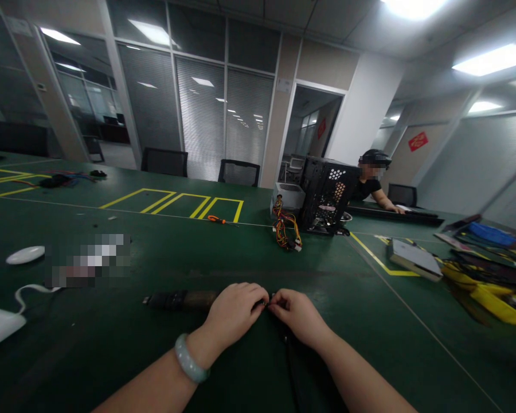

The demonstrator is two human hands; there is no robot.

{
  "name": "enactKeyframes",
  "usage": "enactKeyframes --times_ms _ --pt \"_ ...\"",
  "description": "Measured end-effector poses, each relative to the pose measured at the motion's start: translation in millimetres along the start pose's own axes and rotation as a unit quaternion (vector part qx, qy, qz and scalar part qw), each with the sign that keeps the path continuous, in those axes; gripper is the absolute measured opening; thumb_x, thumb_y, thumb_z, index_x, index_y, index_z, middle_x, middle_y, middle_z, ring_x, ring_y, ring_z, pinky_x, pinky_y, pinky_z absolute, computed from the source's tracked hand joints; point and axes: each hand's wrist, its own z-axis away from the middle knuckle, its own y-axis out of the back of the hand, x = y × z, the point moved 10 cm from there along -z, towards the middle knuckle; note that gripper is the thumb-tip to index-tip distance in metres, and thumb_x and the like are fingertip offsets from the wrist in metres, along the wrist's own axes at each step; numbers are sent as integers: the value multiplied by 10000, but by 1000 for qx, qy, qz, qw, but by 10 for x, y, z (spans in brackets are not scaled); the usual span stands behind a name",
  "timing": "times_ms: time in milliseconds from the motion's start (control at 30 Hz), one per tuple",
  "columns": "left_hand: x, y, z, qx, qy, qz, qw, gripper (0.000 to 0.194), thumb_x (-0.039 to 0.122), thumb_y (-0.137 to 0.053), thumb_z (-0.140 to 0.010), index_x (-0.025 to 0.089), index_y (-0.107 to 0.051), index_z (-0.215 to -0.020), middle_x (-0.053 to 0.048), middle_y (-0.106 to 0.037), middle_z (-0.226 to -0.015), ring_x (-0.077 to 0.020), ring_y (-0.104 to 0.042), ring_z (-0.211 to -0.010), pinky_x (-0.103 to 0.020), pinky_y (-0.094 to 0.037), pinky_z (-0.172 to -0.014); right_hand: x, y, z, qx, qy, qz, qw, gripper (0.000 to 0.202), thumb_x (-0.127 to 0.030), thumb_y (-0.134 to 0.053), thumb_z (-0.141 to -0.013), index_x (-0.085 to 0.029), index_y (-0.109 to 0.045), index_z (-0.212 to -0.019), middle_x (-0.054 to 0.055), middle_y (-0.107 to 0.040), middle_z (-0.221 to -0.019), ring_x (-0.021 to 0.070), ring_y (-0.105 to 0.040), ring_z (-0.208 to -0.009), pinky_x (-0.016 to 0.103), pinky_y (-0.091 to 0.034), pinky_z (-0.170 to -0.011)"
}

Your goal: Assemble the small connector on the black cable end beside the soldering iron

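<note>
A dark, pen-shaped electric screwdriver (180, 300) lies on the green table, its tip to the left. My left hand (236, 312), with a pale bangle at the wrist, is closed around its rear end. Just to the right, my right hand (298, 318) pinches the end of a black cable, fingertips almost meeting those of my left hand. The cable (289, 358) runs from there down toward the near edge. A small metallic bit shows between the fingertips; whether plug and tool are joined is hidden by my fingers.
Ahead stand a black computer case (322, 195) and a power supply (289, 198) with coloured wires. An orange screwdriver (217, 220) lies left of them. A grey drive (415, 258) and yellow bin (505, 304) sit right; a white mouse (26, 254) sits left. Another person (372, 183) works behind.
</note>
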Motion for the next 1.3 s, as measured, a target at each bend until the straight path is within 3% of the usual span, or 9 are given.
enactKeyframes --times_ms 167,400,600,800,967,1167,1300 --pt "-61 20 3 8 37 -11 999 119 291 -556 -870 234 -593 -969 -6 -639 -930 -199 -593 -865 -334 -428 -771 -11 9 8 -1 0 7 1000 84 -259 -603 -821 -212 -671 -837 -12 -688 -824 138 -609 -738 216 -403 -648" --pt "4 21 16 6 3 -5 1000 139 193 -527 -866 247 -595 -976 9 -638 -996 -187 -585 -914 -333 -424 -807 -11 4 7 -5 -4 1 1000 96 -268 -601 -826 -207 -672 -846 -9 -685 -803 138 -605 -715 219 -398 -629" --pt "-26 25 11 -1 27 -17 999 104 283 -551 -880 228 -597 -956 -6 -638 -956 -195 -589 -888 -336 -423 -787 -12 2 15 -9 -7 -5 1000 95 -267 -599 -829 -211 -672 -851 -17 -686 -807 136 -612 -723 218 -403 -641" --pt "37 13 6 -10 -6 -10 1000 138 189 -546 -874 261 -593 -982 20 -640 -1004 -183 -583 -933 -327 -404 -815 -21 -1 7 -4 5 12 1000 102 -277 -597 -829 -216 -677 -847 -19 -684 -824 142 -606 -757 223 -399 -666" --pt "-37 39 17 6 29 -18 999 139 260 -590 -860 246 -583 -999 5 -639 -954 -206 -587 -898 -343 -412 -791 -20 -5 10 -8 1 7 1000 102 -283 -600 -828 -215 -674 -845 -19 -683 -819 142 -608 -753 225 -399 -664" --pt "46 11 17 -13 -8 -12 1000 134 200 -525 -889 252 -603 -986 6 -640 -1035 -186 -583 -941 -329 -409 -821 -66 15 22 -10 -1 9 1000 109 -286 -600 -828 -214 -681 -841 -13 -690 -823 148 -605 -749 233 -395 -658" --pt "1 36 20 2 16 -9 1000 155 265 -560 -881 249 -585 -1033 -1 -640 -1012 -196 -588 -929 -338 -418 -810 -50 -6 10 -15 -2 1 1000 106 -282 -593 -828 -212 -672 -834 -11 -685 -822 152 -606 -757 237 -401 -668"
